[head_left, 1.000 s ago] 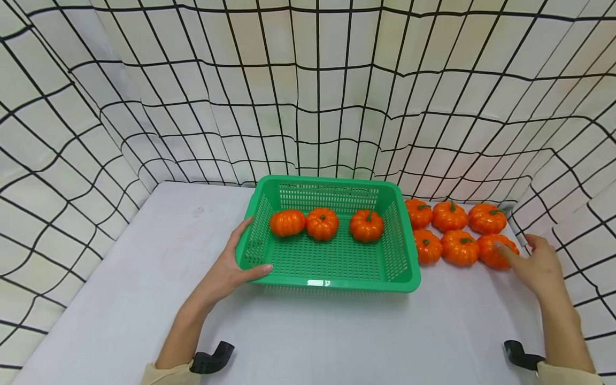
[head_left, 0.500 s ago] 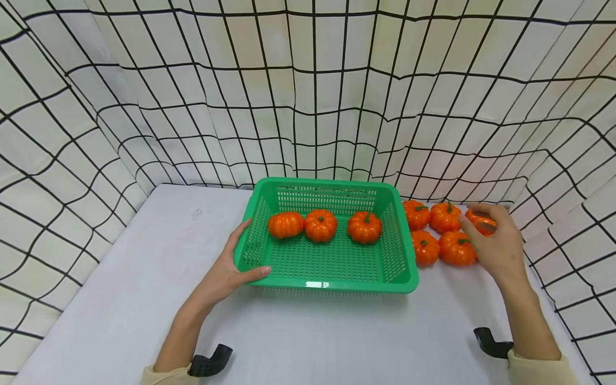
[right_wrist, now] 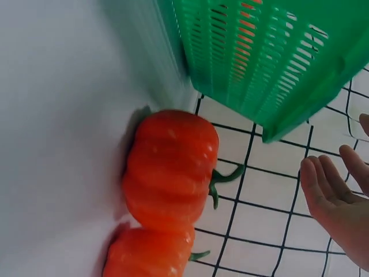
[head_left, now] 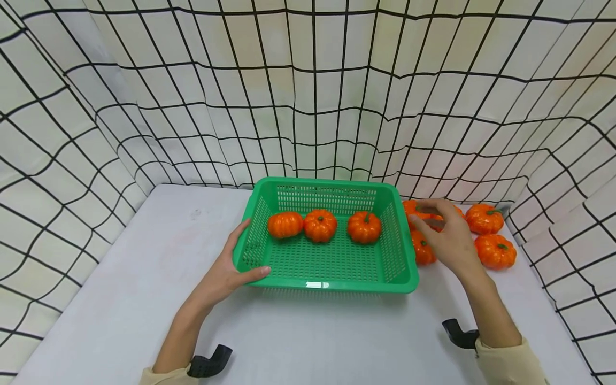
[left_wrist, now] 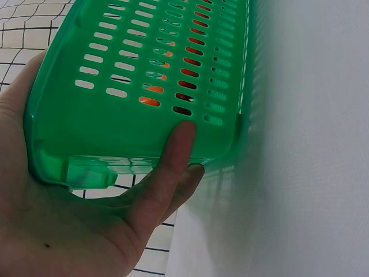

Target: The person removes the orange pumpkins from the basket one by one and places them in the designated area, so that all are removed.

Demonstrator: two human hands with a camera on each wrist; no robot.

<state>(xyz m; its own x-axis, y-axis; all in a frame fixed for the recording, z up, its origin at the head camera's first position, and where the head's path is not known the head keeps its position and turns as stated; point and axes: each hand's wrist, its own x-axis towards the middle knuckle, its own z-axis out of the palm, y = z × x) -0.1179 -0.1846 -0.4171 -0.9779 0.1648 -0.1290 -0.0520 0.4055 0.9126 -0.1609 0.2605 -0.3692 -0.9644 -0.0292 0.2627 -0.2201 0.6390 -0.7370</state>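
A green plastic basket [head_left: 327, 270] stands on the table with three small orange pumpkins [head_left: 320, 225] inside it. My left hand [head_left: 223, 275] grips its left end, thumb over the front rim; in the left wrist view the fingers [left_wrist: 179, 147] wrap round the basket's corner. To the right of the basket, my right hand [head_left: 449, 238] hovers above several more pumpkins [head_left: 422, 250], partly covering them, with thumb and fingers apart. In the right wrist view that hand [right_wrist: 340, 202] holds nothing, and a pumpkin with a green stem [right_wrist: 170, 164] lies beside the basket.
Two pumpkins [head_left: 495, 252] lie farther right, close to the side wall. White cloth walls with a black grid net [head_left: 317, 91] enclose the white table [head_left: 144, 267] at the back and both sides. Each wrist carries a black mount [head_left: 210, 362].
My right hand has swept left over the pumpkins, from the rightmost front one to those beside the basket. The left hand keeps its grip, and the pumpkins stay in place.
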